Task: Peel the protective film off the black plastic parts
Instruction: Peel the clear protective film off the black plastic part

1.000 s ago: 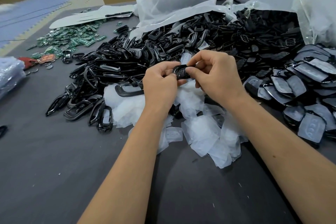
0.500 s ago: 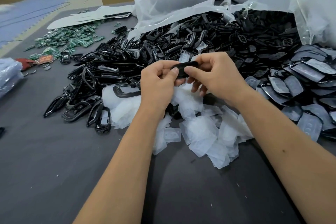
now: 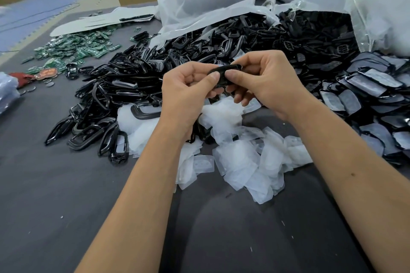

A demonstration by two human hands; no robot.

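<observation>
At a grey work table (image 3: pixel 66 184), I pinch one small glossy black plastic part (image 3: pixel 224 73) between both hands: my left hand (image 3: pixel 188 91) curls round its near end with the thumb pressed on top, and my right hand (image 3: pixel 266 80) grips the far end between thumb and forefinger, the other fingers folded beneath. The part sits level in the air, just above the loose heap of peeled translucent white film scraps (image 3: pixel 239 157) that lies below and toward me from my wrists. I cannot tell whether any film clings to this piece (the thumbs cover most of its face). The risks, as I judge them: a thumbnail that misses the film's edge could skate across the glossy surface and scratch it, and too hard a squeeze from both ends could flex or snap the thin shell. A slack grip would drop it into the scraps, where it could get buried. Tossing it the wrong way matters too: the mound of bare black plastic frames (image 3: pixel 137 86) lies to the left of my left hand, the stack of film-covered black parts (image 3: pixel 366 104) to the right of my right hand, and a mix-up would mean sorting again. Film may also tear and leave a sliver stuck.
</observation>
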